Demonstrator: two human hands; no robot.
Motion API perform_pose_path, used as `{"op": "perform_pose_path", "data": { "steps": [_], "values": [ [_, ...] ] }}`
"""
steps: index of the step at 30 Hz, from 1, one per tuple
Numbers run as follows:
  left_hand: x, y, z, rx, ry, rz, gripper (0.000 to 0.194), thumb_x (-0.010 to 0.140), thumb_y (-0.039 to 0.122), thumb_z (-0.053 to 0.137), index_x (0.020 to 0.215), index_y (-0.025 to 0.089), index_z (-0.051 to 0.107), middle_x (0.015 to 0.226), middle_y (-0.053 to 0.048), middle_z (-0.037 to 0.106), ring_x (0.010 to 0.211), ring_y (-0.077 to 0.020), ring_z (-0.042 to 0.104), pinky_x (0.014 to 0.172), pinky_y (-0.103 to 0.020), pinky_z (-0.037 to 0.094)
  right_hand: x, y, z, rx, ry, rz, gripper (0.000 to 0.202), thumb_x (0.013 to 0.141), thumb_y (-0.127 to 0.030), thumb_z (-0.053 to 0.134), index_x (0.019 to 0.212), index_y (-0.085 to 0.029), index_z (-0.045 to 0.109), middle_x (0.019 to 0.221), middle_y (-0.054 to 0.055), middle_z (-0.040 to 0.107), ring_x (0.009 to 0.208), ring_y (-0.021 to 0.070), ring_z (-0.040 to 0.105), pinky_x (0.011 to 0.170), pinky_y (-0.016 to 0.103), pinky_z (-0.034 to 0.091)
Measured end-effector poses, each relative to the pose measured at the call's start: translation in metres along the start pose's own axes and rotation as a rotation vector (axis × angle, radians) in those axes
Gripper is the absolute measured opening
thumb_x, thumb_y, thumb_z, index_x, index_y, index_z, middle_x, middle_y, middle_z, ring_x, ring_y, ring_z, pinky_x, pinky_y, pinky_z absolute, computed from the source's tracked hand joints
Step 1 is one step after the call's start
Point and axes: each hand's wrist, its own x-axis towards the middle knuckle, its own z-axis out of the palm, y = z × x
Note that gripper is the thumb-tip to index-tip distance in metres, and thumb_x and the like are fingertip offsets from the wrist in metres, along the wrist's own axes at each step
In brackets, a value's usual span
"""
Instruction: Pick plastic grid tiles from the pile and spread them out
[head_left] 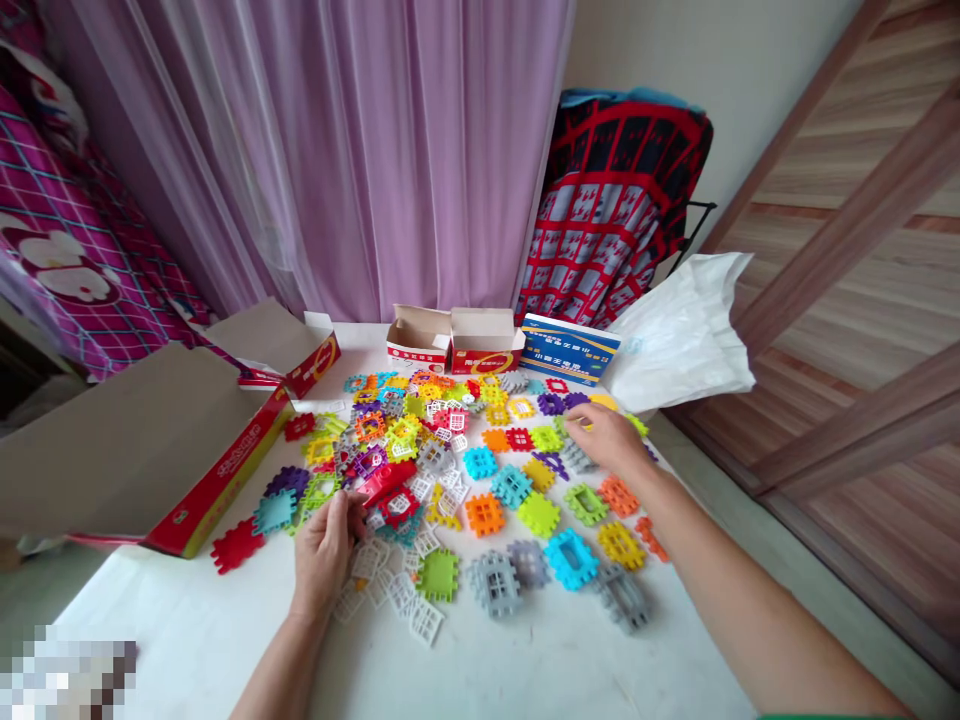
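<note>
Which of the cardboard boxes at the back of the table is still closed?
The blue box, rightmost in the row; the red-and-white boxes left of it stand with flaps up.

- A white table (187, 640) carries everything.
- A heap of coloured interlocking plastic tiles (465, 480) lies spread across its middle.
- Left of the heap lies a large open red cardboard box (142, 460), flaps spread.
- Behind the heap, at the far edge, stand two small open red-and-white boxes (454, 345).
- Just right of those lies a blue box (570, 350).
- Right of the blue box, a white plastic bag (682, 335) rests at the table's corner.
- White window-shaped inserts (397, 590) lie at the heap's near edge.
</note>
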Motion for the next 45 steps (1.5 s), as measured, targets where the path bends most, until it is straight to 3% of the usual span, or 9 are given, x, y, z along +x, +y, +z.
{"op": "perform_pose_path", "data": {
  "steps": [6,10,20,27,32,35,38,41,45],
  "values": [
    [0.0,-0.003,-0.001,0.0,-0.017,0.039,0.057,0.082,0.069,0.05,0.081,0.016,0.072,0.056,0.0,0.061,0.045,-0.0116,0.05,0.039,-0.022,0.035,-0.02,-0.125,0.044,0.113,-0.196,-0.284,0.019,0.083,-0.028,0.064,0.1,-0.025,0.07,0.11,0.003,0.072,0.105,0.019,0.063,0.089,0.027,0.044],
    [0.0,-0.003,0.0,-0.016,-0.015,0.047,0.057,0.082,0.069,0.05,0.08,0.016,0.071,0.052,0.001,0.057,0.044,-0.0111,0.048,0.04,-0.022,0.036,-0.028,-0.167,0.063,0.073,-0.273,-0.342,0.035,0.079,-0.033,0.068,0.112,-0.022,0.065,0.118,0.007,0.068,0.113,0.0233,0.058,0.094,0.032,0.043],
    [0.0,0.0,0.0,-0.015,-0.017,0.025,0.065,0.077,0.077,0.05,0.078,0.015,0.072,0.052,0.0,0.058,0.046,-0.012,0.049,0.042,-0.024,0.036,-0.03,-0.18,0.073,-0.041,-0.29,-0.32,0.029,0.085,-0.029,0.058,0.112,-0.019,0.062,0.114,0.01,0.069,0.111,0.0258,0.058,0.092,0.036,0.043],
    [0.001,-0.001,-0.001,0.0,-0.027,0.017,0.065,0.075,0.077,0.051,0.08,0.016,0.073,0.053,0.0,0.06,0.047,-0.0137,0.052,0.044,-0.025,0.038,-0.037,-0.186,0.07,-0.032,-0.283,-0.29,0.04,0.082,-0.044,0.063,0.113,-0.018,0.063,0.117,0.012,0.067,0.114,0.0271,0.057,0.093,0.038,0.045],
    [0.002,-0.001,-0.001,0.005,-0.016,-0.009,0.067,0.072,0.079,0.052,0.077,0.016,0.073,0.052,0.0,0.058,0.047,-0.0133,0.05,0.043,-0.025,0.037,-0.036,-0.197,0.07,-0.074,-0.288,-0.245,0.035,0.082,-0.037,0.063,0.11,-0.017,0.065,0.112,0.012,0.07,0.11,0.0262,0.061,0.091,0.036,0.046],
    [0.002,0.0,-0.002,0.022,-0.012,-0.008,0.067,0.072,0.079,0.052,0.078,0.016,0.072,0.052,0.0,0.058,0.046,-0.0127,0.048,0.042,-0.024,0.037,-0.036,-0.193,0.066,-0.043,-0.262,-0.229,0.036,0.083,-0.04,0.062,0.112,-0.019,0.065,0.114,0.01,0.07,0.11,0.0259,0.061,0.091,0.035,0.047],
    [0.002,0.001,-0.002,0.036,-0.013,-0.003,0.067,0.072,0.079,0.052,0.078,0.016,0.072,0.053,0.0,0.058,0.047,-0.013,0.049,0.043,-0.024,0.037,-0.037,-0.169,0.055,0.007,-0.2,-0.202,0.038,0.084,-0.042,0.061,0.115,-0.022,0.065,0.115,0.008,0.07,0.109,0.0246,0.061,0.092,0.034,0.046],
    [0.002,0.0,-0.002,0.035,-0.015,0.005,0.065,0.073,0.078,0.053,0.079,0.016,0.072,0.054,0.0,0.059,0.048,-0.0132,0.05,0.043,-0.024,0.037,-0.037,-0.119,0.039,0.012,-0.068,-0.118,0.036,0.087,-0.04,0.057,0.118,-0.023,0.065,0.115,0.007,0.07,0.109,0.0232,0.061,0.094,0.033,0.045],
    [0.003,-0.002,-0.002,0.043,-0.015,0.021,0.063,0.074,0.076,0.052,0.078,0.017,0.073,0.052,0.001,0.058,0.045,-0.0123,0.048,0.043,-0.024,0.037,-0.036,-0.037,0.017,-0.091,0.093,0.108,0.036,0.087,-0.04,0.057,0.117,-0.022,0.067,0.118,0.009,0.07,0.112,0.0247,0.06,0.095,0.033,0.043]
  ]
}}
